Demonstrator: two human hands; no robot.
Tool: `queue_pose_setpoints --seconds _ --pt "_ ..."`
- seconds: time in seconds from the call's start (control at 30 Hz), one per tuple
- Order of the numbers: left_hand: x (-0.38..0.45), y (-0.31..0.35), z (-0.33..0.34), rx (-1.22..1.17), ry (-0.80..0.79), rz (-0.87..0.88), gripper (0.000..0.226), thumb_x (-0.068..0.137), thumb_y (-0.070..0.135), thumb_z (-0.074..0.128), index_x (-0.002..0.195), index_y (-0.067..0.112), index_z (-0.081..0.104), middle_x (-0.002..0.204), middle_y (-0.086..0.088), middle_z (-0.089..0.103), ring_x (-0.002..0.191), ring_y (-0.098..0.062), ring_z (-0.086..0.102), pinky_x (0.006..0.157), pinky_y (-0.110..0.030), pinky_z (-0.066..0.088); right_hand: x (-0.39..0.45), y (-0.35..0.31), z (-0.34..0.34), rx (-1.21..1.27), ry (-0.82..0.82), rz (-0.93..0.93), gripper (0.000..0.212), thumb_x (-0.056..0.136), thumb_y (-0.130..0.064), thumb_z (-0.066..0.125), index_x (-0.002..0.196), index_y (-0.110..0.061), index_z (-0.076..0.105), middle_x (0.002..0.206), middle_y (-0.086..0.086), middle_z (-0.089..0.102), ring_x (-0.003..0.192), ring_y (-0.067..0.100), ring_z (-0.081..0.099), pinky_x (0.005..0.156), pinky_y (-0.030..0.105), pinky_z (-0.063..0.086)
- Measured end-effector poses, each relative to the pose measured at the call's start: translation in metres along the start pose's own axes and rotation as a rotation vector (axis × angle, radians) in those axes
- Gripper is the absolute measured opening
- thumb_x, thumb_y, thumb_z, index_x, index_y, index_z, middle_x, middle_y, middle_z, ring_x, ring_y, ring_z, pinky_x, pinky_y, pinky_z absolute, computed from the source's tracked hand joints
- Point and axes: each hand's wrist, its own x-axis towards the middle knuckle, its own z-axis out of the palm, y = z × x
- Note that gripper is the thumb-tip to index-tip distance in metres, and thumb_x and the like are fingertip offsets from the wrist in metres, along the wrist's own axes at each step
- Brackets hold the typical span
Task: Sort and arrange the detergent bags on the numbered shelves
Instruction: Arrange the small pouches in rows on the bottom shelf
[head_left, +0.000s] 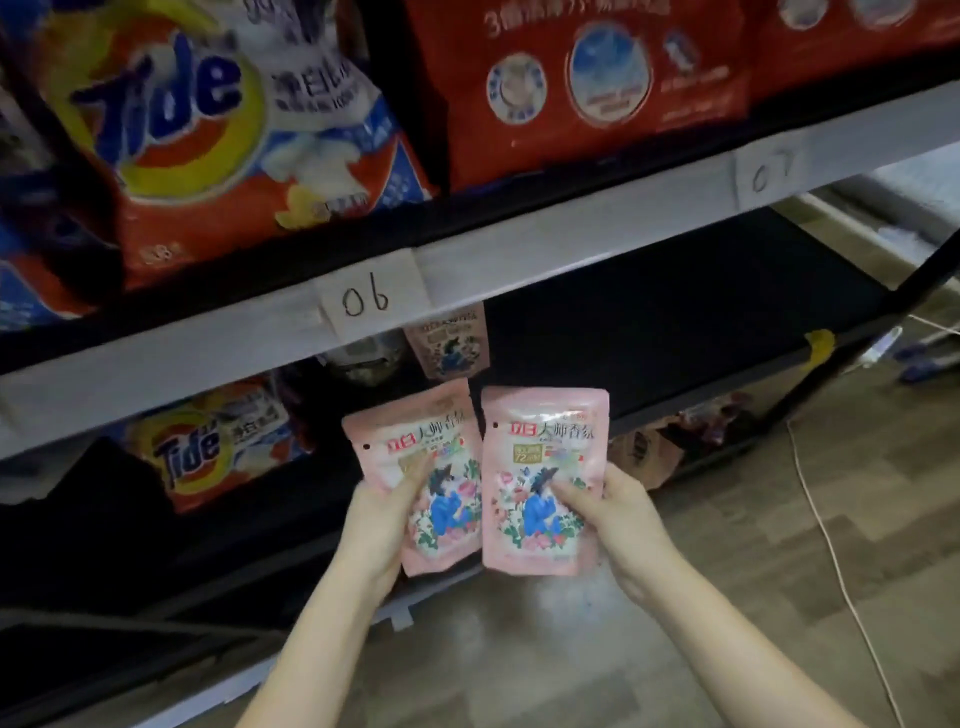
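— Why hold both pouches up side by side like that?

— So I can compare them. My left hand grips the left pink pouch and my right hand grips the right pink pouch, fronts toward me, tops up. The print looks the same on both, so I judge they belong in one spot together.

— Where are they relative to the shelves?

— In the air, in front of the lower shelf's front edge, below the strip of the upper shelf that carries the "06" label. The two pouches sit just beside each other, the right one slightly overlapping the left one's edge or touching it; I cannot tell which.

— And your fingers?

— On each hand the thumb presses the printed front near the lower half while the other fingers curl behind, out of sight. Both forearms rise from the bottom of the view, angled inward, wrists turned so the palms face each other.

— What's already shelved?

— A brown pouch with similar artwork stands further back on the lower shelf, just above my left pouch in view. A Tide bag lies toward that shelf's left end. Above, a large Tide bag and a red bag stand over the labels, with "07" toward the right end.
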Motion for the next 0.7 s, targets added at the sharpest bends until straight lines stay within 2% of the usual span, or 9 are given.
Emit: queue_pose_setpoints --seconds 0.07,0.17,0.23,0.3,0.4,0.43,0.53,0.6,0.7 --pt "0.045 -0.006 0.001 0.068 0.055 0.033 0.014 0.081 0.019 0.068 0.093 0.014 0.065 0.086 -0.007 0.074 0.075 -0.02 0.072 0.062 -0.029 0.058 0.037 -0.002 -0.009 -0.006 -0.006 -0.065 0.017 0.086 -0.003 0.061 0.1 -0.01 0.064 0.095 0.007 0.074 0.086 0.022 0.072 0.073 0.037 0.058" --pt "0.105 -0.011 0.004 0.188 0.125 0.078 0.011 0.082 0.032 0.072 0.087 0.027 0.064 0.093 -0.005 0.072 0.083 -0.02 0.069 0.078 -0.035 0.055 0.092 -0.004 -0.011 -0.005 -0.031 -0.203 0.019 0.084 -0.001 0.063 0.097 -0.014 0.065 0.094 0.002 0.074 0.088 0.017 0.071 0.076 0.031 0.056" --pt "0.14 -0.009 0.01 0.128 0.052 0.192 0.016 0.083 0.027 0.07 0.098 0.026 0.063 0.101 -0.002 0.07 0.091 -0.019 0.068 0.082 -0.036 0.053 0.127 -0.005 -0.002 -0.035 -0.087 -0.282 0.023 0.083 -0.003 0.065 0.099 -0.02 0.066 0.1 -0.003 0.073 0.093 0.012 0.069 0.078 0.028 0.055" --pt "0.171 -0.008 0.019 0.112 0.026 0.287 0.021 0.085 0.024 0.068 0.104 0.026 0.061 0.104 0.002 0.068 0.094 -0.015 0.066 0.082 -0.032 0.052 0.158 -0.002 0.008 -0.032 -0.15 -0.338 0.023 0.084 -0.002 0.064 0.097 -0.021 0.066 0.094 -0.008 0.073 0.087 0.008 0.07 0.069 0.023 0.056" --pt "0.213 -0.01 0.026 0.199 0.028 0.379 0.004 0.09 0.027 0.062 0.093 0.026 0.061 0.089 0.003 0.068 0.078 -0.014 0.064 0.063 -0.026 0.052 0.2 0.009 0.021 -0.047 -0.24 -0.434 0.022 0.084 0.0 0.061 0.098 -0.016 0.068 0.091 -0.004 0.074 0.088 0.014 0.07 0.071 0.031 0.059" --pt "0.225 -0.014 0.026 0.237 0.038 0.403 0.007 0.092 0.026 0.058 0.086 0.023 0.06 0.079 0.003 0.068 0.07 -0.017 0.062 0.056 -0.025 0.049 0.213 0.015 0.025 -0.064 -0.26 -0.465 0.021 0.084 -0.002 0.061 0.098 -0.016 0.068 0.092 -0.002 0.074 0.089 0.017 0.07 0.074 0.035 0.059" --pt "0.248 -0.025 0.028 0.22 0.051 0.484 0.024 0.096 0.016 0.048 0.073 0.02 0.054 0.063 0.004 0.063 0.063 -0.015 0.058 0.059 -0.026 0.047 0.244 0.031 0.03 -0.103 -0.28 -0.534 0.016 0.086 -0.007 0.061 0.098 -0.014 0.068 0.09 -0.001 0.074 0.083 0.015 0.071 0.064 0.03 0.058" --pt "0.257 -0.031 0.027 0.2 0.03 0.537 0.023 0.095 0.013 0.047 0.077 0.022 0.057 0.069 0.002 0.062 0.066 -0.016 0.059 0.059 -0.025 0.047 0.258 0.041 0.031 -0.1 -0.285 -0.562 0.016 0.087 -0.009 0.06 0.101 -0.012 0.068 0.097 0.003 0.073 0.09 0.017 0.07 0.073 0.033 0.059" --pt "0.261 -0.04 0.016 0.287 -0.047 0.626 0.016 0.09 0.016 0.054 0.101 0.011 0.064 0.081 -0.002 0.068 0.076 -0.02 0.064 0.061 -0.028 0.053 0.268 0.053 0.028 -0.135 -0.277 -0.62 0.016 0.089 -0.013 0.06 0.103 -0.015 0.067 0.104 0.004 0.072 0.097 0.019 0.068 0.088 0.042 0.054"
